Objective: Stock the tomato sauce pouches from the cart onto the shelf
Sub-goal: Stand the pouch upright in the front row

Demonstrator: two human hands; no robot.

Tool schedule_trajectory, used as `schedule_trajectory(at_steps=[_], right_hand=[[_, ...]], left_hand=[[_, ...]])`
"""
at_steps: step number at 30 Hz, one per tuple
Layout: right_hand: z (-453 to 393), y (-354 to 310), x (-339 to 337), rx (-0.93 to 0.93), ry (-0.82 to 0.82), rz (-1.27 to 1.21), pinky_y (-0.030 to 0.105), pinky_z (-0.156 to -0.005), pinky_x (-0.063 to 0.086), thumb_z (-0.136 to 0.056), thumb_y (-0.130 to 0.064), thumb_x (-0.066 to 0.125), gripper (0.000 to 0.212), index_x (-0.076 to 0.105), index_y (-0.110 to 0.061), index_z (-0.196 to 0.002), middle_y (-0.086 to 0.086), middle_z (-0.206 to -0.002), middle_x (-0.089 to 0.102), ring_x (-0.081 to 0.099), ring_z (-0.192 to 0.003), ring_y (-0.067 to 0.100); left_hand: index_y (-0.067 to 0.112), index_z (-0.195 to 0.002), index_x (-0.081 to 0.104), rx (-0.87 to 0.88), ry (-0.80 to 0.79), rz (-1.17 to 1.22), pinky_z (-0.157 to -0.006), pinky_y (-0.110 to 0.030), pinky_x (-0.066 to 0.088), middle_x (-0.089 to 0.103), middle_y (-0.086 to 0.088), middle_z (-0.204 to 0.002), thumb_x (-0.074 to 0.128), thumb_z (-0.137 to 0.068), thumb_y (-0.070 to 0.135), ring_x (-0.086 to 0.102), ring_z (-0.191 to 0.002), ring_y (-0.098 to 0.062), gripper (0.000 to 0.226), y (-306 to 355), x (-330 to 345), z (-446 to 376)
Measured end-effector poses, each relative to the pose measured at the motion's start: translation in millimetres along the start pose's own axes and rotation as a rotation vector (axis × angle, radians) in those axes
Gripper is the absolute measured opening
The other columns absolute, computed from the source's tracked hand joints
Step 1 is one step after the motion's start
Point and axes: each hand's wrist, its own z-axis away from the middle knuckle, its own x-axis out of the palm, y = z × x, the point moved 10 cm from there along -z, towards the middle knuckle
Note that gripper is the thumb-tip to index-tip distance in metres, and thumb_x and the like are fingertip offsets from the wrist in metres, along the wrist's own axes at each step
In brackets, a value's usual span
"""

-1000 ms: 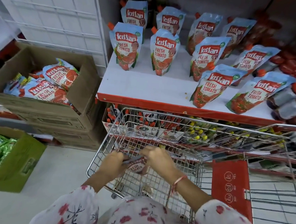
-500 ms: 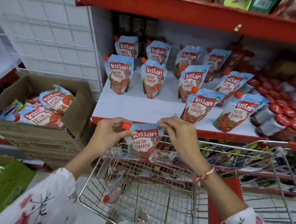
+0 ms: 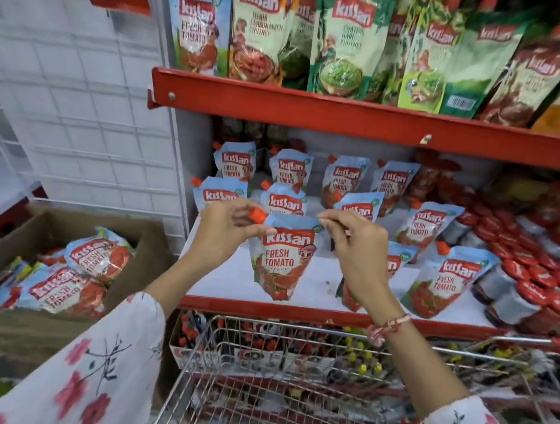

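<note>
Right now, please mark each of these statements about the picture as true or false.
1. Both hands hold one tomato pouch by its top corners. True.
2. The held pouch has a green cap. False: its cap is orange-red.
3. The cardboard box at the left holds more tomato pouches. True.
4. The upper shelf is blue. False: it is red.
5. The held pouch lies flat in the cart. False: it hangs upright over the white shelf.
</note>
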Motion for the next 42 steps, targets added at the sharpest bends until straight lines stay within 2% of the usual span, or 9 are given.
schedule_trajectory(at_steps=[5,8,12,18,28,31,34,38,42], right_hand=[[-6.9,26.7,25.0,0.084,-0.009,-0.003,0.019,-0.072,0.05,-0.086,-0.007,0.067,0.01,0.075,-0.008,-0.092,0.008,-0.091,0.077,0.069,-0.075,0.019],[-3.2,38.4,40.5,0.106,-0.048,0.035,0.027,-0.073,0.053,-0.087,-0.008,0.066,0.011,0.075,-0.008,-0.093,0.01,-0.092,0.077,0.07,-0.077,0.023],[2.8,50.4,54.4,0.137,-0.093,0.061,0.016,-0.07,0.042,-0.087,-0.007,0.065,0.01,0.074,-0.008,-0.092,0.009,-0.092,0.077,0.069,-0.078,0.023],[16.8,50.5,62.0,0.141,-0.131,0.05,0.006,-0.068,0.034,-0.084,-0.005,0.068,0.007,0.075,-0.005,-0.087,0.012,-0.087,0.076,0.069,-0.072,0.022],[16.3,49.1,62.9,0.14,-0.107,0.065,0.009,-0.069,0.037,-0.085,-0.006,0.067,0.008,0.074,-0.007,-0.089,0.009,-0.089,0.077,0.069,-0.075,0.02],[17.7,52.8,63.8,0.154,-0.119,0.063,0.016,-0.07,0.043,-0.086,-0.006,0.066,0.008,0.073,-0.007,-0.09,0.008,-0.089,0.077,0.069,-0.075,0.021],[18.4,52.8,64.7,0.162,-0.141,0.036,0.027,-0.072,0.053,-0.086,-0.005,0.066,0.008,0.071,-0.007,-0.092,0.009,-0.09,0.076,0.069,-0.077,0.023],[39.0,37.5,60.4,0.113,-0.08,0.104,0.033,-0.084,0.051,-0.089,-0.008,0.061,0.022,0.062,-0.01,-0.111,0.009,-0.112,0.067,0.061,-0.101,0.025],[85.7,5.5,67.2,-0.018,-0.028,0.059,0.022,-0.102,0.039,-0.091,-0.007,0.058,0.024,0.061,-0.005,-0.115,0.011,-0.117,0.063,0.055,-0.113,0.021]], left_hand=[[0.003,-0.085,0.066,-0.04,-0.002,-0.03,-0.061,-0.003,0.052,0.07,-0.005,-0.082,0.08,-0.069,0.005,0.065,-0.068,0.005,0.021,-21.8,12.8,-22.7],[0.006,-0.083,0.064,-0.084,-0.041,-0.049,-0.064,-0.01,0.054,0.07,-0.009,-0.083,0.079,-0.069,0.004,0.066,-0.071,-0.011,0.021,-39.0,22.7,-28.0],[0.007,-0.083,0.064,-0.139,-0.046,-0.038,-0.07,-0.021,0.056,0.069,-0.011,-0.082,0.08,-0.068,0.003,0.067,-0.074,-0.02,0.023,-59.6,27.0,-28.2],[0.008,-0.081,0.061,-0.132,-0.067,-0.033,-0.061,-0.005,0.054,0.065,-0.004,-0.076,0.079,-0.068,-0.002,0.065,-0.061,0.006,0.024,-72.2,30.7,-19.3],[0.007,-0.083,0.059,-0.164,-0.066,0.034,-0.066,-0.013,0.057,0.063,-0.002,-0.074,0.076,-0.07,-0.007,0.064,-0.072,-0.014,0.026,-72.4,32.4,-17.1],[0.008,-0.086,0.06,-0.169,-0.063,0.038,-0.077,-0.023,0.057,0.065,-0.001,-0.079,0.075,-0.071,-0.004,0.064,-0.073,-0.009,0.025,-71.7,34.1,-15.5],[0.005,-0.1,0.062,-0.163,-0.053,0.025,-0.087,-0.032,0.054,0.065,-0.005,-0.091,0.075,-0.074,0.002,0.064,-0.087,-0.017,0.03,-69.9,31.5,-8.3],[0.005,-0.117,0.058,-0.143,0.078,-0.082,-0.096,-0.031,0.049,0.066,-0.01,-0.114,0.075,-0.076,0.014,0.061,-0.106,-0.02,0.045,-72.8,10.3,21.6],[0.008,-0.11,0.064,-0.113,0.157,-0.171,-0.098,-0.028,0.049,0.071,-0.006,-0.109,0.073,-0.079,0.019,0.064,-0.103,-0.016,0.034,-82.2,-8.3,69.2]])
